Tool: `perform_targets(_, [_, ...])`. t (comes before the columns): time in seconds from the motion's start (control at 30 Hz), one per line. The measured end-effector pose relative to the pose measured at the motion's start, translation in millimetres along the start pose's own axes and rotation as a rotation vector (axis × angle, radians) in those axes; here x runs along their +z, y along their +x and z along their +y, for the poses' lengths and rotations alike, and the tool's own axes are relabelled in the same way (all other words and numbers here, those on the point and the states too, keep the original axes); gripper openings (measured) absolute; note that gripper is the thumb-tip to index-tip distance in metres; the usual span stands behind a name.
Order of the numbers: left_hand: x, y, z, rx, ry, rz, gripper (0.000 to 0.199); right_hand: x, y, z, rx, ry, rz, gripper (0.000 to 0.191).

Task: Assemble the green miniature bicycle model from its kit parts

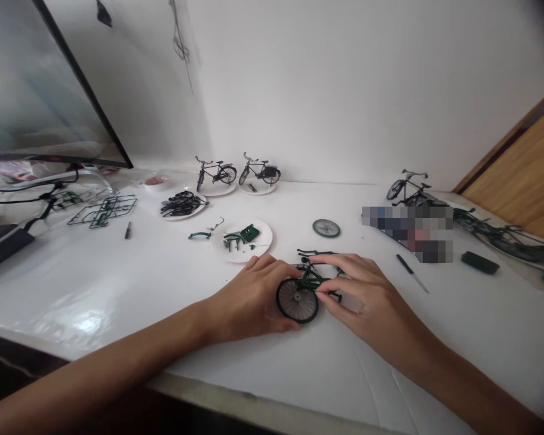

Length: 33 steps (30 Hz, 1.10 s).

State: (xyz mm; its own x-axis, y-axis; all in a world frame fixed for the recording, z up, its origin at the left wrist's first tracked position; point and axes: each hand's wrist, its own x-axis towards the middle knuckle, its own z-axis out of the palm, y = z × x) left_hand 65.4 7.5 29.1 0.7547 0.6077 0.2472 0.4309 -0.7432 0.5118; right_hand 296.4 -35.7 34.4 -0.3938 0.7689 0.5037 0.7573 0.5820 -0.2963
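A small green model bicycle (309, 283) is held between my hands above the white tabletop. It has one spoked wheel (297, 300) at its left end. My left hand (249, 296) is closed around that wheel, its thumb at the lower rim and its fingers at the top. With thumb and fingertips, my right hand (356, 284) grips the green frame near the wheel's right side. A thin green part (315, 252) shows just beyond the right fingertips. Behind the hands, a loose spoked wheel (326, 228) lies flat on the table.
A paper plate (263, 244) holds green parts, another (202, 208) black parts. Finished model bicycles (217, 173) stand by the wall. Green sprue frames (102, 211) and a small screwdriver (128, 230) lie left. Right are another screwdriver (411, 273), a green box (479, 262) and more bicycles (408, 188).
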Motion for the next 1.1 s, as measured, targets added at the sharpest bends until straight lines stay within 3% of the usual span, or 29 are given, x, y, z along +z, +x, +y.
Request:
perform_targets(0.3, [7.4,6.3,-4.8,0.099,-0.031,0.067,0.067,5.6,1.7,-3.2,-0.030,0.040,0.032,0.017])
perform_targets(0.4, [4.6,6.0,-5.9,0.114,-0.030,0.030,0.072,6.7,0.8,-3.7,-0.026,0.062,0.021,0.017])
perform_targets(0.7, [6.2,9.5,-2.9,0.048,-0.052,0.011,0.063,9.6,-1.3,-8.5,-0.034,0.073,0.041,0.016])
perform_targets(1.1, [14.2,9.6,-0.7,0.048,-0.012,0.040,0.073,14.7,-0.1,-10.2,-0.162,-0.004,0.021,0.013])
